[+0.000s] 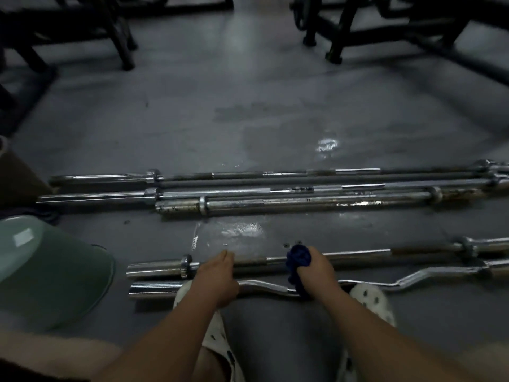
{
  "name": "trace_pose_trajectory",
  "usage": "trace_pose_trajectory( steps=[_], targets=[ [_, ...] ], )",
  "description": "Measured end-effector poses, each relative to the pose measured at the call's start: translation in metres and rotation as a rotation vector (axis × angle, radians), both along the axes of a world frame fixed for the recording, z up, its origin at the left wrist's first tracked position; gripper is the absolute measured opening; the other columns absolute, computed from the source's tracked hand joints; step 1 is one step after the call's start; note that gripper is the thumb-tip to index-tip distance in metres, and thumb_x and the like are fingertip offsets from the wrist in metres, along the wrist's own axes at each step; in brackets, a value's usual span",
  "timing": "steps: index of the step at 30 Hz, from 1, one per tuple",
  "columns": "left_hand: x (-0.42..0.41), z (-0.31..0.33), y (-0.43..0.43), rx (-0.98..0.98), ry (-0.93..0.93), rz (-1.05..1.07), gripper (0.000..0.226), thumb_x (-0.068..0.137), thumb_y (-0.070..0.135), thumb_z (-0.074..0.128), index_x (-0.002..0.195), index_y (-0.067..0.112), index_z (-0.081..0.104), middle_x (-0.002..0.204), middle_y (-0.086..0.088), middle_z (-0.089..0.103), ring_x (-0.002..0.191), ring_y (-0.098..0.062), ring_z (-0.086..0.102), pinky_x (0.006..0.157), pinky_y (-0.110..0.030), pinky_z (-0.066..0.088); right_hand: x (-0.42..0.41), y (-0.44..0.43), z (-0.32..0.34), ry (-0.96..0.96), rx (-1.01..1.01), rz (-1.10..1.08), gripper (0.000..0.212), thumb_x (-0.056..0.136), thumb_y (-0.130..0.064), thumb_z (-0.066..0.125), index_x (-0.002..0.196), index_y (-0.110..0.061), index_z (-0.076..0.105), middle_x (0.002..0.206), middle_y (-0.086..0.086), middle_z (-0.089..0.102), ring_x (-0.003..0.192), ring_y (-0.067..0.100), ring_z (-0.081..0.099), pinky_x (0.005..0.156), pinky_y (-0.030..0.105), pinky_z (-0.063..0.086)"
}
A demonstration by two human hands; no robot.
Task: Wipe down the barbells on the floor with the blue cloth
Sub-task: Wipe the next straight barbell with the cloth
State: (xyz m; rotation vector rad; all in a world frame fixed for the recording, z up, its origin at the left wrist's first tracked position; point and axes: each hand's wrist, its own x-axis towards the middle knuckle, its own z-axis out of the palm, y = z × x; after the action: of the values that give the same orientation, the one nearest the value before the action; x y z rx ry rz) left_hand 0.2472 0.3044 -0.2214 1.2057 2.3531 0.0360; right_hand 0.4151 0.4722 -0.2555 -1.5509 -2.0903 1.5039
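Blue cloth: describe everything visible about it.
The blue cloth is dark, soft-looking fabric, bunched into a wad. The right hand grips it with curled fingers, holding it against the shaft of the straight barbell. A loose tail hangs down to the curl bar lying just in front.

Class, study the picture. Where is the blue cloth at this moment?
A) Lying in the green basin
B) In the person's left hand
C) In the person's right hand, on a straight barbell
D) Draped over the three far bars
C: the right hand grips the blue cloth around the straight barbell, while the left hand holds the same bar with no cloth.
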Motion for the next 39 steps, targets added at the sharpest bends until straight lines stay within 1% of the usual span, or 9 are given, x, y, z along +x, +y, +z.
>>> trace_pose_trajectory(
  steps=[4,8,14,22,26,30,33,36,39],
  targets=[
    [0.004,0.009,-0.017,0.041,0.043,0.054,0.057,0.085,0.022,0.053,0.140,0.015,0.041,0.147,-0.004,0.042,0.133,-0.026,0.043,0.106,-0.034,0.036,-0.006,-0.006,0.023,-0.010,0.073,0.027,0.033,0.079,-0.003,0.057,0.109,-0.018,0.056,0.101,0.008,0.060,0.084,0.023,0.054,0.065,0.027,0.039],
    [-0.004,-0.005,-0.030,0.065,0.075,0.108,0.043,0.080,0.025,0.054,0.122,0.021,0.048,0.127,0.001,0.051,0.121,-0.023,0.050,0.099,-0.034,0.041,-0.030,-0.028,0.020,0.039,0.055,0.039,0.027,0.078,-0.001,0.058,0.098,-0.019,0.052,0.101,0.010,0.056,0.080,0.022,0.051,0.055,0.024,0.035],
    [-0.043,-0.048,-0.034,0.016,0.095,0.196,0.046,0.080,0.028,0.054,0.125,0.020,0.048,0.132,-0.001,0.050,0.126,-0.023,0.046,0.103,-0.035,0.039,-0.062,-0.023,-0.021,-0.018,0.090,0.087,0.037,0.082,-0.010,0.065,0.117,-0.009,0.055,0.116,0.011,0.049,0.092,0.020,0.049,0.081,0.028,0.042],
    [-0.089,-0.114,-0.037,-0.060,0.084,0.306,0.081,0.085,0.050,0.047,0.155,0.020,0.020,0.165,-0.011,0.000,0.151,-0.030,0.003,0.122,-0.044,0.008,-0.094,-0.019,-0.079,-0.150,0.227,0.184,0.046,0.088,-0.036,0.063,0.132,-0.025,0.052,0.126,0.000,0.044,0.116,0.021,0.043,0.093,0.030,0.038],
    [-0.094,-0.131,-0.032,-0.027,0.106,0.315,0.084,0.085,0.059,0.031,0.158,0.024,0.009,0.165,-0.011,-0.009,0.151,-0.029,-0.011,0.121,-0.046,-0.002,-0.103,-0.045,-0.102,-0.198,0.480,0.212,0.039,0.087,-0.023,0.060,0.126,-0.026,0.057,0.129,-0.002,0.048,0.123,0.025,0.040,0.100,0.035,0.040],
    [-0.120,-0.139,-0.019,0.006,0.140,0.241,0.081,0.084,0.062,0.028,0.156,0.027,0.016,0.166,-0.006,0.006,0.151,-0.030,-0.002,0.121,-0.051,0.001,-0.126,-0.042,-0.110,-0.206,0.475,0.102,0.041,0.084,-0.014,0.062,0.123,-0.024,0.059,0.129,-0.003,0.051,0.128,0.027,0.039,0.104,0.037,0.038],
    [-0.148,-0.140,0.000,0.034,0.102,0.189,0.079,0.085,0.058,0.028,0.156,0.026,0.018,0.166,-0.003,0.009,0.151,-0.026,0.003,0.121,-0.050,0.003,-0.130,-0.028,-0.112,-0.178,0.469,0.096,0.041,0.083,-0.017,0.064,0.123,-0.022,0.057,0.127,-0.004,0.051,0.122,0.023,0.043,0.097,0.030,0.038],
    [-0.168,-0.138,0.012,0.163,0.061,0.249,0.073,0.083,0.046,0.033,0.150,0.017,0.035,0.158,-0.010,0.030,0.144,-0.031,0.026,0.120,-0.051,0.018,-0.129,-0.009,-0.114,-0.162,0.421,-0.072,0.044,0.084,-0.017,0.062,0.126,-0.022,0.055,0.127,-0.004,0.050,0.119,0.020,0.043,0.089,0.025,0.034],
    [-0.165,-0.141,-0.001,0.195,0.101,0.311,0.067,0.082,0.044,0.033,0.138,0.011,0.048,0.139,-0.013,0.051,0.126,-0.034,0.045,0.112,-0.052,0.031,-0.157,-0.017,-0.116,-0.205,0.454,-0.180,0.037,0.082,-0.016,0.056,0.119,-0.017,0.060,0.121,0.001,0.057,0.116,0.027,0.048,0.097,0.035,0.040]
  ],
)
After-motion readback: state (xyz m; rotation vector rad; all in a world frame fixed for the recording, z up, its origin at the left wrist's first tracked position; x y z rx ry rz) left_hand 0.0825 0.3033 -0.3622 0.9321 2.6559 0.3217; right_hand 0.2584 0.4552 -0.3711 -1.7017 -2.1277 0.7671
